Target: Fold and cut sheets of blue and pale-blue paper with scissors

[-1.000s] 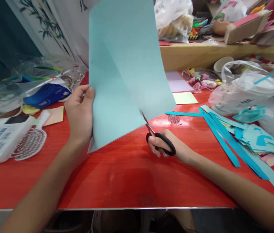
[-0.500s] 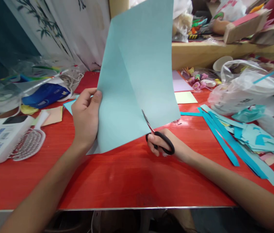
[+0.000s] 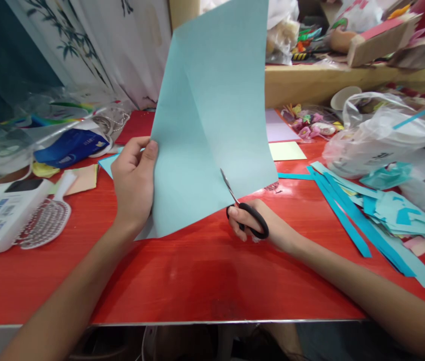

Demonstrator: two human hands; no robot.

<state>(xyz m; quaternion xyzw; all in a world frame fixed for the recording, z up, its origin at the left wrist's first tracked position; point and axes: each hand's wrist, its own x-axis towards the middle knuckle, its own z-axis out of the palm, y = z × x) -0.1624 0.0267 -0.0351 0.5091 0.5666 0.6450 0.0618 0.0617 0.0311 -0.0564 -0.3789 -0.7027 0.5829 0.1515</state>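
A large sheet of pale blue paper [image 3: 193, 120] stands raised above the red table, slightly bent, with its lower edge slanting up to the right. My left hand [image 3: 135, 180] grips its left edge, thumb on the near face and fingers curled behind. Black-handled scissors [image 3: 252, 218] are in my right hand [image 3: 250, 220], with fingers through the loops. One blade shows in front of the paper at its lower edge; the other blade is hidden behind the sheet.
Blue paper strips [image 3: 347, 215] and scraps [image 3: 404, 215] lie at the right, below a clear plastic bag [image 3: 381, 133]. On the left are a hairbrush [image 3: 48, 220], a white box [image 3: 5, 215] and a blue packet [image 3: 71, 145]. The table's front edge [image 3: 182, 322] runs below my hands.
The right side of the paper has shifted very slightly left. Both hands keep nearly the same place and grip, and the scissors have barely moved.
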